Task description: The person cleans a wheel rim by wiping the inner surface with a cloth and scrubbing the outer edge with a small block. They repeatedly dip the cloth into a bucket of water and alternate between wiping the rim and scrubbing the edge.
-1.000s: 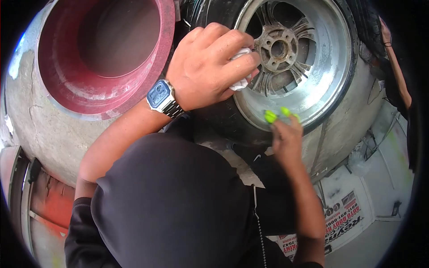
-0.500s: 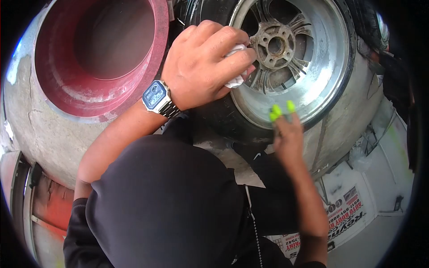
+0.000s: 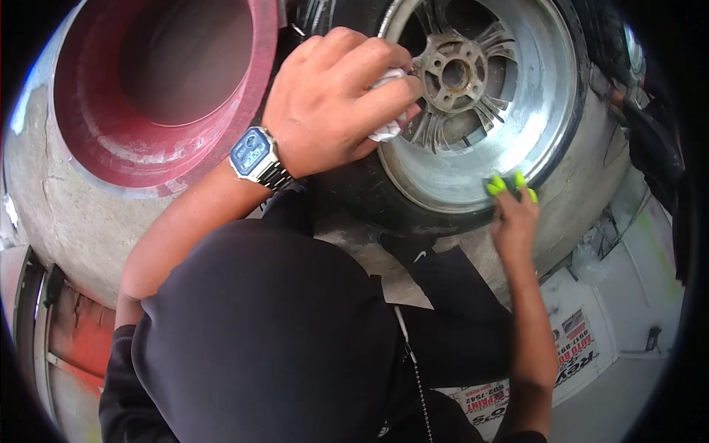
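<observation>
My left hand (image 3: 336, 100), with a watch (image 3: 252, 153) on its wrist, is closed round a crumpled white cloth (image 3: 387, 131) above the left side of a wheel. The wheel's silver rim (image 3: 450, 173) has a worn hub and spokes, with a black tire (image 3: 369, 193) round it. At the lower right edge of the rim, my right hand (image 3: 515, 214) presses a small dark green pad (image 3: 489, 184) to the metal. Bright yellow-green shows at its fingertips. Part of the pad is hidden under the fingers.
A red hollow wheel (image 3: 166, 159) lies on the rounded concrete surface (image 3: 96, 229) at left. My dark-clothed leg (image 3: 461, 284) is below the tire. A printed sign (image 3: 583, 354) lies at lower right. Dark clothing and what look like feet (image 3: 607, 85) show at the right edge.
My right hand has moved right along the rim's lower edge, and the dark pad now shows under its fingers. My left hand has shifted slightly left, still round the cloth.
</observation>
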Action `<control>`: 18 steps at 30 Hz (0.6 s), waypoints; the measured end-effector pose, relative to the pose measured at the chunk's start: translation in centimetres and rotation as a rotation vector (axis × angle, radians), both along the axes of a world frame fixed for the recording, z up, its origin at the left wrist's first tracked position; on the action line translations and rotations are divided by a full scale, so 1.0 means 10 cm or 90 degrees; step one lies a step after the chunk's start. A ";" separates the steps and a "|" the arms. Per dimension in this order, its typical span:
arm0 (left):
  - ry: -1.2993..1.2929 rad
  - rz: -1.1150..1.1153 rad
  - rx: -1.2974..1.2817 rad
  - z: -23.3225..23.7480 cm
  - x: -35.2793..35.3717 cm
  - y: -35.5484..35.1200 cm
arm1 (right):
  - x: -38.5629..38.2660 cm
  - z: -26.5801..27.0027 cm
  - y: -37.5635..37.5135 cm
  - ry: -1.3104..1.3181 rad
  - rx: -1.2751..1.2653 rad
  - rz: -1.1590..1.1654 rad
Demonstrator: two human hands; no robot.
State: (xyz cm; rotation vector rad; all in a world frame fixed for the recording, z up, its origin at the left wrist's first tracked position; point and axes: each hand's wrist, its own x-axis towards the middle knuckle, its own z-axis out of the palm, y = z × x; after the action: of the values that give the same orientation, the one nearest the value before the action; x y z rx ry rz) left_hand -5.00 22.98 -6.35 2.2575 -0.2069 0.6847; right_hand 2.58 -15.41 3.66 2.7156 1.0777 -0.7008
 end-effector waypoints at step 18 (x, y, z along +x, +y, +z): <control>-0.005 -0.002 0.009 0.02 -0.01 0.02 | -0.06 -0.17 0.06 -0.002 0.001 0.011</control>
State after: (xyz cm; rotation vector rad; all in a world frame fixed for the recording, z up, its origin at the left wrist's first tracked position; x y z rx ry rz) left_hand -5.12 23.19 -6.17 2.2676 -0.2200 0.6913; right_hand 1.95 -14.84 1.95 2.7049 1.1004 -0.6932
